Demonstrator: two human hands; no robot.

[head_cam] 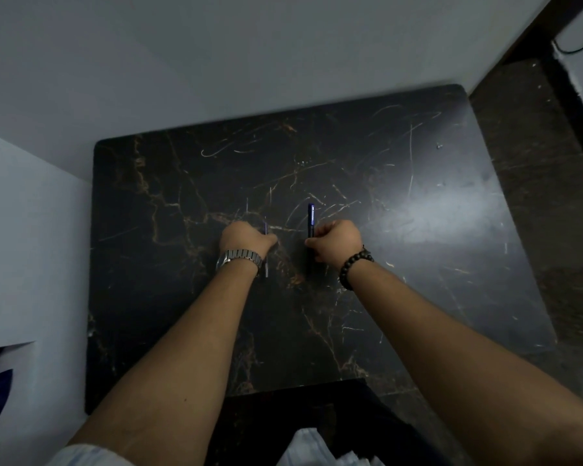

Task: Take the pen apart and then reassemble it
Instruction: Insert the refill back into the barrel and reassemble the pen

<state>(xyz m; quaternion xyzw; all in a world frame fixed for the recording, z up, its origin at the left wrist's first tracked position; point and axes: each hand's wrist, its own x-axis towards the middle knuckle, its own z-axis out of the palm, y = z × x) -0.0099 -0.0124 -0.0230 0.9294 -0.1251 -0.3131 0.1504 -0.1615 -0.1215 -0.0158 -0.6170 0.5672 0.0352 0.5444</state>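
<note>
Two pen pieces are apart over the black marbled table (350, 156). My right hand (337, 242) is closed around a dark blue pen part (311, 219), which sticks out beyond the fist toward the far edge. My left hand (246, 237), with a metal watch on the wrist, is closed on a thinner pen piece (266, 269); one end shows by the thumb, the other below the wrist. The two hands sit side by side, a short gap between them. Fingers hide the middle of both pieces.
White walls (216, 62) bound the table at the back and left. A dark floor (535, 196) lies to the right, with a white box and cable (579, 45) at the top right corner. My dark-clothed lap (300, 415) is at the near table edge.
</note>
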